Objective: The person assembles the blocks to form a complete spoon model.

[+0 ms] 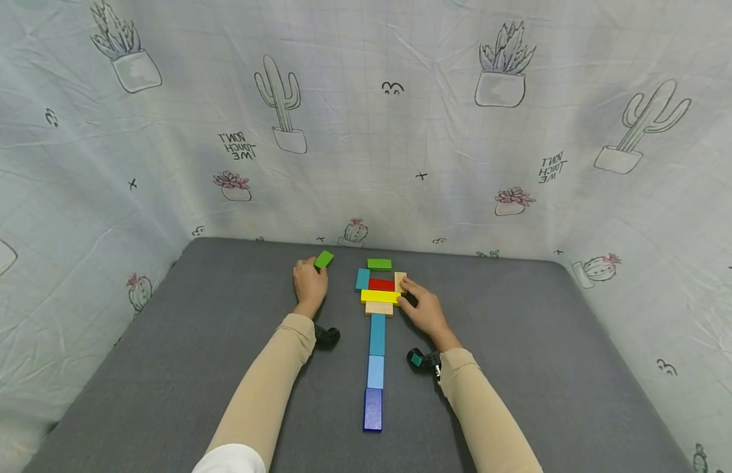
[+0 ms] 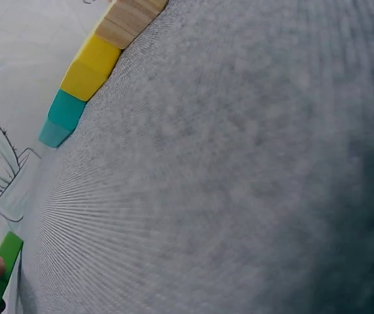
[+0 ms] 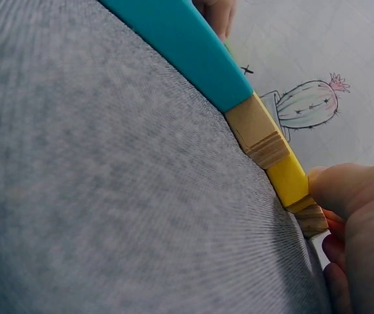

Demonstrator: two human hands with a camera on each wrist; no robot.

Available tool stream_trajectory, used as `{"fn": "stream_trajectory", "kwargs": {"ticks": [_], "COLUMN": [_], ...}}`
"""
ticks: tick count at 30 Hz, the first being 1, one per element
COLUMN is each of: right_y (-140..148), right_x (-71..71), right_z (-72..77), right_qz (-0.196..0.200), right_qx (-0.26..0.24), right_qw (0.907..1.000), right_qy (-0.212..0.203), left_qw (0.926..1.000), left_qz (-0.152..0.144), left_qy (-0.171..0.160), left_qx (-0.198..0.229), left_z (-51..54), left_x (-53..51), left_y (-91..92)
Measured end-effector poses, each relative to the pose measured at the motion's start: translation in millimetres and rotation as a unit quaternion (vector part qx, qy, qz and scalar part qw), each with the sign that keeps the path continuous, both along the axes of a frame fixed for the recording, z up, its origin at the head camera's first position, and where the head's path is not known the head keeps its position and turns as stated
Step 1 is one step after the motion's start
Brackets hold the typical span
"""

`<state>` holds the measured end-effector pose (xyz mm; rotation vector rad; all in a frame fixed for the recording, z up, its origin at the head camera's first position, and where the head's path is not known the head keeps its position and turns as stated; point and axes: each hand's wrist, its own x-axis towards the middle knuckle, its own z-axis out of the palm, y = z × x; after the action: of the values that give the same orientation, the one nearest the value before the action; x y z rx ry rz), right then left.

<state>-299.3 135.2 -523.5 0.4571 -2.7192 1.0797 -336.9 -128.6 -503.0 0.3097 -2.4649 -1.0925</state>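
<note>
My left hand [image 1: 310,284] pinches a green block [image 1: 324,259] at the far left of the laid-out blocks; in the left wrist view only fingertips show on this green block [image 2: 6,265]. With thumb and fingers apart, my right hand [image 1: 425,311] touches the right side of the layout. Its thumb meets the end of the long yellow block [image 1: 379,297], and its fingers are at the upright wooden block [image 1: 399,281]. Between that wooden block and a teal block [image 1: 363,279] lies a red block [image 1: 381,284]. Another green block [image 1: 379,264] lies just beyond them.
Below the yellow block, a wooden block [image 1: 379,308] tops a line of teal [image 1: 377,335], light blue [image 1: 375,372] and dark blue [image 1: 373,410] blocks. All lie on a grey tabletop [image 1: 520,328]. A cactus-print cloth [image 1: 366,131] hangs around the back and sides.
</note>
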Motion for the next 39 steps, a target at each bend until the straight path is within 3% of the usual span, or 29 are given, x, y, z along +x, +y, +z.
{"fn": "stream_trajectory", "kwargs": {"ticks": [8,17,25,31,39], "right_y": [1,0,0,0,0], "right_x": [-0.1,-0.3,-0.6,-0.8,-0.6], "right_z": [-0.1,-0.7,-1.4,-1.4,-0.3], "right_qz": [0.0,0.001,0.0,0.001,0.003], "right_qx": [0.002,0.006,0.004,0.007,0.013], "right_qw": [1.0,1.0,1.0,1.0,0.9999], "right_qy": [-0.001,0.004,-0.008,-0.002,0.007], "left_qw": [0.999,0.9932,0.9779,0.9675,0.9562], "left_qz": [-0.035,-0.114,-0.208,-0.251,-0.286], "left_qy": [-0.012,0.003,-0.014,-0.025,-0.044], "left_qx": [0.024,0.02,-0.001,-0.014,-0.041], "left_z": [2.5,1.2,2.1,-0.3,2.6], "left_x": [0.3,-2.3,-4.3,-6.9,-12.7], "left_y": [1.1,5.4,17.5,30.1,45.3]}}
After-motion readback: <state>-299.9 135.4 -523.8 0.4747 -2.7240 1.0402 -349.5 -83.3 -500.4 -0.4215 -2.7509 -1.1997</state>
